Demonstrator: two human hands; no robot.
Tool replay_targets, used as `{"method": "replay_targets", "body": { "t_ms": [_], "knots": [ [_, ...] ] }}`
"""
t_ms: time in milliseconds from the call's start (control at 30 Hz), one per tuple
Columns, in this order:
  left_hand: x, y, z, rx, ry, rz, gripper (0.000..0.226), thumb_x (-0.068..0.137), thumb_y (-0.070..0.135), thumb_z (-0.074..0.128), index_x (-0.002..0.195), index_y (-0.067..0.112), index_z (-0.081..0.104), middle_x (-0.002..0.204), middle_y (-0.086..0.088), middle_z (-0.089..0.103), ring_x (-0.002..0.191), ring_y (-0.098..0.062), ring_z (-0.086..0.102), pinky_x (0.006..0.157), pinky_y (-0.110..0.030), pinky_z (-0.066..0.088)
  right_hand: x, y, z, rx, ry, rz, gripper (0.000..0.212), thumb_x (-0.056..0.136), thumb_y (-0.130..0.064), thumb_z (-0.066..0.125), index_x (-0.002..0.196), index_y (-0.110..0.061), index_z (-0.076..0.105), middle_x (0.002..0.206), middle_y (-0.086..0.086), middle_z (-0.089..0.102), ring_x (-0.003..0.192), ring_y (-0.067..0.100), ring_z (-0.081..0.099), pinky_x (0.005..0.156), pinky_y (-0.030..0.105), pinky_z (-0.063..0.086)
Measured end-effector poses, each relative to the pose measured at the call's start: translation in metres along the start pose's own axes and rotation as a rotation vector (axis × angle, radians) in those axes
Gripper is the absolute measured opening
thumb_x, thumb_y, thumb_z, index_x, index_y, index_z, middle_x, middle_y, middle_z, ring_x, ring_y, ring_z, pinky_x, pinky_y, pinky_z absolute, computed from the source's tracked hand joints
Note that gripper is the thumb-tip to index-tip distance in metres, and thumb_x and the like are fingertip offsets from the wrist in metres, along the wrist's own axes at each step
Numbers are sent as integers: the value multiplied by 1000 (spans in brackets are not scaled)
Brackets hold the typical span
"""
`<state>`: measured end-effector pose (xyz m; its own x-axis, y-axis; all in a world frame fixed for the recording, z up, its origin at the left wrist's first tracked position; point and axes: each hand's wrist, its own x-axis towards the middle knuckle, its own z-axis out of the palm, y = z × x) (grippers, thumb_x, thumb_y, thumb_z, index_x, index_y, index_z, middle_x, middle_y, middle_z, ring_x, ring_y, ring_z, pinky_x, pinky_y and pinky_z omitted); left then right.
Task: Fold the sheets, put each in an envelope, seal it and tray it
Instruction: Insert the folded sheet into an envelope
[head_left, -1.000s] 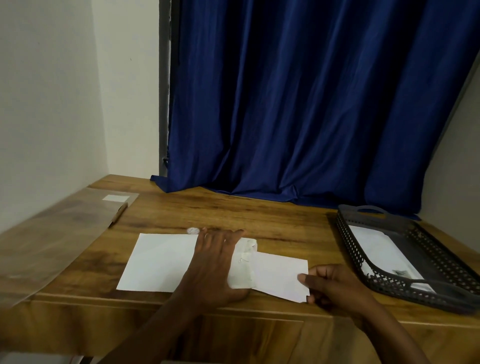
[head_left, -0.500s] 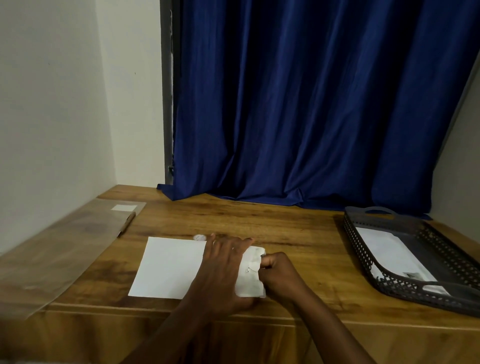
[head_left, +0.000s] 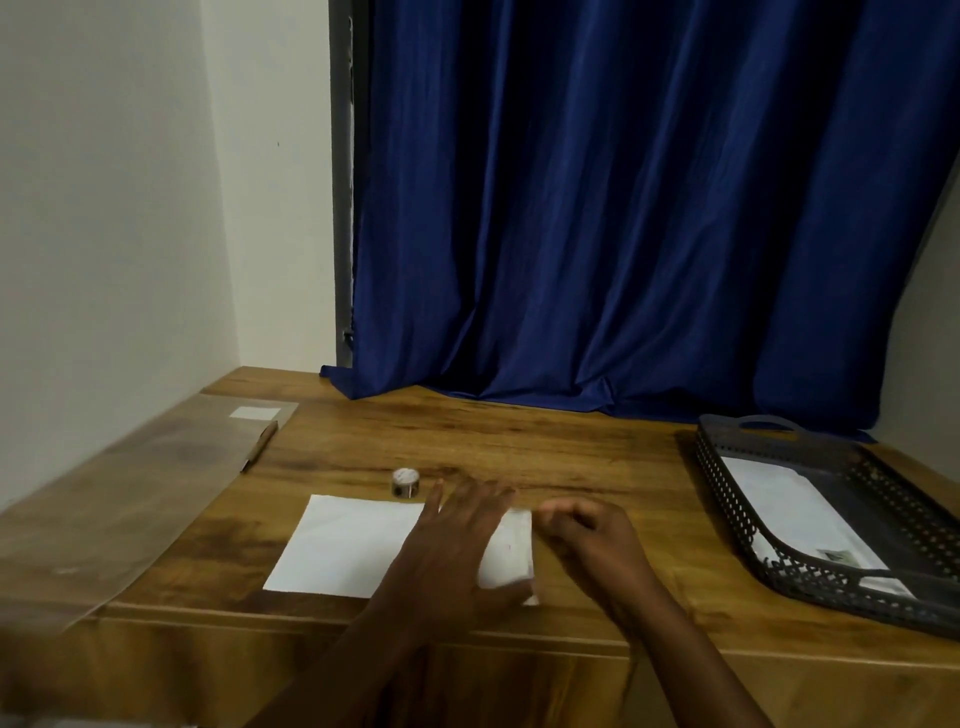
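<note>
White envelope (head_left: 358, 545) | L hand (head_left: 457, 540) flat on it | R hand (head_left: 592, 535) curled beside.

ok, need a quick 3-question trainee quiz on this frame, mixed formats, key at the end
1. True or false: the left hand lies flat on the white envelope.
2. Multiple choice: the small roll of tape stands (a) in the tray, (b) on the table just behind the envelope, (c) under the curtain.
3. Short answer: what lies in the dark perforated tray on the right?

Key
1. True; its fingers are spread over the envelope, while the right hand, fingers curled, is at the envelope's right end.
2. b
3. White envelopes; how many cannot be told.
</note>
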<state>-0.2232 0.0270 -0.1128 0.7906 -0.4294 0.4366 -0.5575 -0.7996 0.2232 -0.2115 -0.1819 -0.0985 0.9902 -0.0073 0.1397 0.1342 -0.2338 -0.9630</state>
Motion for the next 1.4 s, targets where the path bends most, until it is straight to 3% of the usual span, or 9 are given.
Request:
{"method": "replay_targets", "body": {
  "t_ms": [100,267,433,600,767,933,1033,1167,1400],
  "knots": [
    [1,-6,7,62,-183,-21,72,99,68,17,160,30,20,169,6,14,155,-13,7,126,-38,2,-1,14,-15,-31,149,-26,14,98,-23,62,100,-29,74,96,-2,77,93,21,71,85,46,60],
    [6,-11,13,120,-327,7,103,74,75,-15,162,27,10,169,5,4,156,-15,0,125,-39,-3,-14,17,-5,-307,-33,-169,42,99,-43,57,141,-39,53,137,-26,56,127,-7,51,109,29,45],
    [4,-10,14,-69,-168,-86,71,102,61,26,162,27,9,167,4,20,153,-12,16,125,-32,9,-21,14,1,-880,-374,-388,70,100,-64,36,160,-38,14,164,-22,12,152,-4,4,124,24,9],
    [-6,-13,2,-314,225,-15,52,100,43,51,151,35,39,152,23,38,142,6,30,116,-25,33,-22,10,2,-1016,-506,-391,78,93,-79,28,159,-43,9,167,-19,5,154,1,-7,127,38,3],
    [-41,-27,-24,-61,49,12,67,90,75,47,147,40,43,154,22,37,144,2,25,121,-34,26,-32,3,-1,-1113,-536,-370,95,87,-86,32,161,-35,3,168,-15,-3,153,4,-12,127,39,-2],
    [-89,-46,-49,159,-275,-76,96,72,97,38,154,53,17,158,34,-1,149,4,-5,123,-29,-1,-48,6,-6,-1215,-463,-410,97,84,-87,34,161,-36,5,167,-16,-2,155,6,-6,124,34,-3],
    [-113,-58,-59,192,-180,-56,82,78,88,44,151,57,23,158,34,12,149,3,11,118,-30,11,-56,19,-11,-1153,-371,-498,81,90,-79,37,159,-41,19,165,-21,11,152,1,2,122,31,4],
    [-131,-73,-68,162,-93,-43,59,85,66,59,141,58,41,145,37,39,137,6,36,112,-27,33,-64,41,-18,-1014,-184,-645,57,83,-54,56,139,-44,56,146,-21,53,139,7,45,108,35,43],
    [-132,-65,-71,-87,179,44,26,90,52,61,114,48,69,116,32,63,110,6,58,95,-19,42,-72,30,-30,-404,-97,-464,15,92,-35,69,101,-41,80,110,-24,74,115,1,63,93,26,51]
  ]
}}
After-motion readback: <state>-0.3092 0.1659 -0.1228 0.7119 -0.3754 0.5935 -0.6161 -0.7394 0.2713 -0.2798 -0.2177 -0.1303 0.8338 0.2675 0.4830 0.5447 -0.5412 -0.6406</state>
